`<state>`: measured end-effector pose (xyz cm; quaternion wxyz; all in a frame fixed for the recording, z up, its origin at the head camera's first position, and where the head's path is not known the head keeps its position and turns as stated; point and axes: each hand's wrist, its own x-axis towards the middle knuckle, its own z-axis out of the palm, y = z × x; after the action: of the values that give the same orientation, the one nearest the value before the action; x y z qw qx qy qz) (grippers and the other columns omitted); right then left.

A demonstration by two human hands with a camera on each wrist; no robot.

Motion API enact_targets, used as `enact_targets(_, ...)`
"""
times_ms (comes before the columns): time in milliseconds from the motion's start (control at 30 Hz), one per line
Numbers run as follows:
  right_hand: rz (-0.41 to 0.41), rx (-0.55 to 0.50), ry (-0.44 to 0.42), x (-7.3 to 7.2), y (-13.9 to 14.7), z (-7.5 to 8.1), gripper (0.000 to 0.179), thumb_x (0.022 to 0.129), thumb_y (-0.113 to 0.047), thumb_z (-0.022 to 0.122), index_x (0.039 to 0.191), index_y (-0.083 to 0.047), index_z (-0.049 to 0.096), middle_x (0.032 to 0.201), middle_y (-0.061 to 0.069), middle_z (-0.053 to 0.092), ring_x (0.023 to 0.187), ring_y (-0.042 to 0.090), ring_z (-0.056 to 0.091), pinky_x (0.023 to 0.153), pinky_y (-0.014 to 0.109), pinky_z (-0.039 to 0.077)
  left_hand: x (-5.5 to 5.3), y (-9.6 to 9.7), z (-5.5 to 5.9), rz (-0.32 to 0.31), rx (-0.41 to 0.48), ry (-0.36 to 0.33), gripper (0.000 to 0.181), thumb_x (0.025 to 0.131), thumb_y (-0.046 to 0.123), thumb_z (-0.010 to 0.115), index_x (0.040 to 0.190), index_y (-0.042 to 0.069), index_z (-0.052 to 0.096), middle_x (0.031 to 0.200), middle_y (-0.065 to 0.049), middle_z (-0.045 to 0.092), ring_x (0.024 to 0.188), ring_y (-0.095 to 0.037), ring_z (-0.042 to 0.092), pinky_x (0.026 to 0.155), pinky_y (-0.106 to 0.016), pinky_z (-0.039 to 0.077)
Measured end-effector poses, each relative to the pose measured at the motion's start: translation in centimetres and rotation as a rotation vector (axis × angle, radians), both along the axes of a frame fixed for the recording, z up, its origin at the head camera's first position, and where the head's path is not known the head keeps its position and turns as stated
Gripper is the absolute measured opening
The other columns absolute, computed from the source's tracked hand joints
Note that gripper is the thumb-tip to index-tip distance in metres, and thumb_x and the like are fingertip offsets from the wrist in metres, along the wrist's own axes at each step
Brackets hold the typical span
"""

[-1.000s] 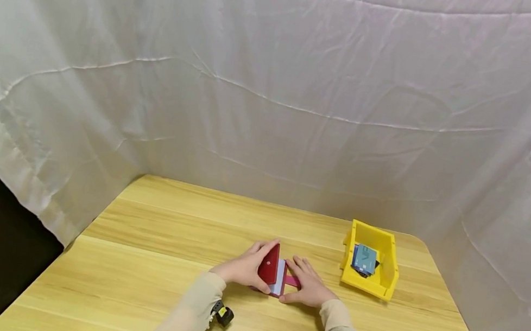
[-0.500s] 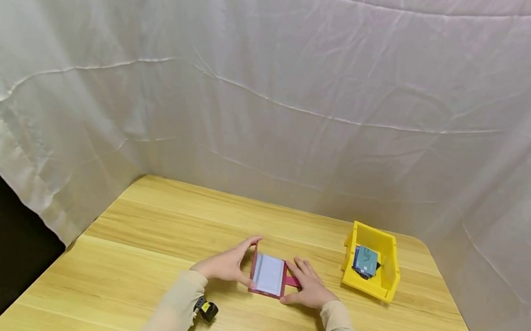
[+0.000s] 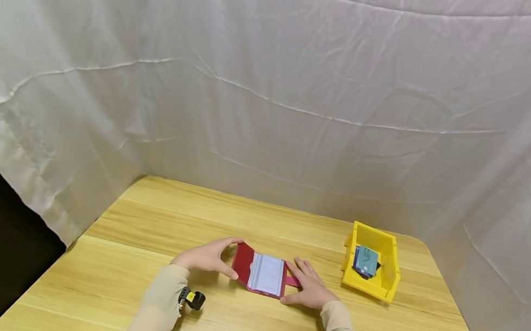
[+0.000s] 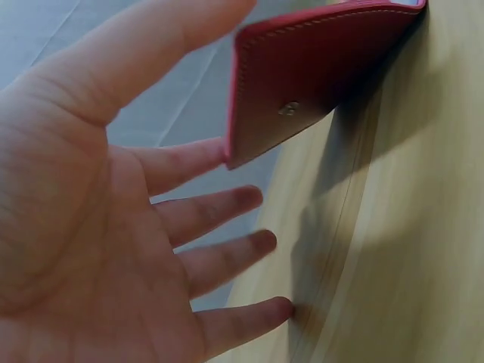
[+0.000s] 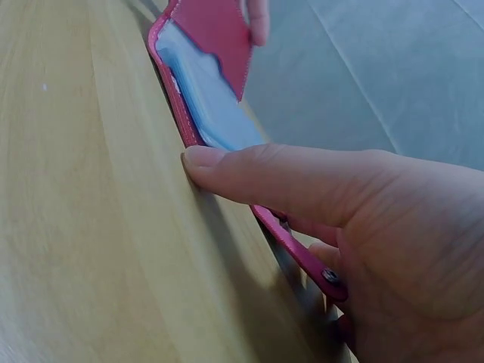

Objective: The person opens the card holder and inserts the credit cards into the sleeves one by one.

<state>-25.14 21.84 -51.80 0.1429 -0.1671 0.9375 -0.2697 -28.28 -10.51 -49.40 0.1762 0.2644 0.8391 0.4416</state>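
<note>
A red card holder [image 3: 243, 262] with a stack of pale plastic sleeves [image 3: 268, 275] lies on the table in the head view, its left cover tilted up. My left hand [image 3: 208, 255] is at that cover's outer edge; in the left wrist view the index fingertip touches one corner, the thumb is by the other, and the remaining fingers extend loosely. The right hand [image 3: 309, 286] holds the holder's right end between thumb and fingers. Under that hand runs the pink snap strap [image 3: 292, 281]; its metal snap [image 5: 330, 275] shows in the right wrist view.
A yellow bin [image 3: 387, 280] stands at the table's right rear, with several cards [image 3: 366, 261] inside, a teal one on top. Pale fabric [image 3: 269, 133] hangs behind and beside the wooden table [image 3: 182, 205].
The left hand has moved leftward, swinging the holder's cover from over the sleeves out to the left and exposing them. The right hand has stayed at the right end.
</note>
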Motion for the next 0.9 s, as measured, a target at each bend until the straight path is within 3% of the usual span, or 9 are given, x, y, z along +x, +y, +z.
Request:
enact_targets(200, 0.008, 0.001, 0.006, -0.1, 0.1, -0.2, 0.104, 0.07, -0.046, 0.081, 0.154, -0.015, 0.028, 0.163, 0.017, 0.017, 0.15, 0.044, 0.008, 0.116, 0.07, 0.012, 0.1, -0.3, -0.2, 0.049, -0.039, 0.013, 0.084, 0.077, 0.019, 0.08, 0.145, -0.005, 0.038, 0.149, -0.022, 0.043, 0.14, -0.04, 0.039, 0.117, -0.055, 0.031)
enact_targets(367, 0.006, -0.001, 0.006, -0.1, 0.0, -0.1, 0.103, 0.07, -0.046, 0.081, 0.154, -0.015, 0.028, 0.163, 0.016, 0.017, 0.15, 0.044, 0.007, 0.116, 0.07, 0.012, 0.3, 0.0, -0.2, 0.086, -0.125, 0.07, 0.08, 0.074, 0.016, 0.082, 0.141, -0.004, 0.044, 0.145, -0.022, 0.047, 0.138, -0.04, 0.041, 0.117, -0.055, 0.031)
enact_targets(733, 0.008, -0.004, 0.011, 0.0, -0.1, 0.1, 0.104, 0.07, -0.045, 0.081, 0.154, -0.014, 0.029, 0.163, 0.018, 0.018, 0.15, 0.044, 0.008, 0.116, 0.071, 0.012, 0.9, 1.0, -0.3, 0.114, -0.309, 0.17, 0.081, 0.069, 0.015, 0.085, 0.138, -0.005, 0.048, 0.147, -0.025, 0.044, 0.139, -0.043, 0.037, 0.117, -0.056, 0.031)
enact_targets(900, 0.01, -0.003, 0.006, 0.0, 0.0, 0.0, 0.104, 0.07, -0.045, 0.081, 0.154, -0.013, 0.028, 0.163, 0.018, 0.017, 0.15, 0.044, 0.007, 0.116, 0.071, 0.012, 1.1, 1.3, -0.5, 0.116, -0.357, 0.183, 0.08, 0.071, 0.017, 0.085, 0.14, -0.003, 0.047, 0.15, -0.024, 0.04, 0.14, -0.042, 0.034, 0.116, -0.056, 0.033)
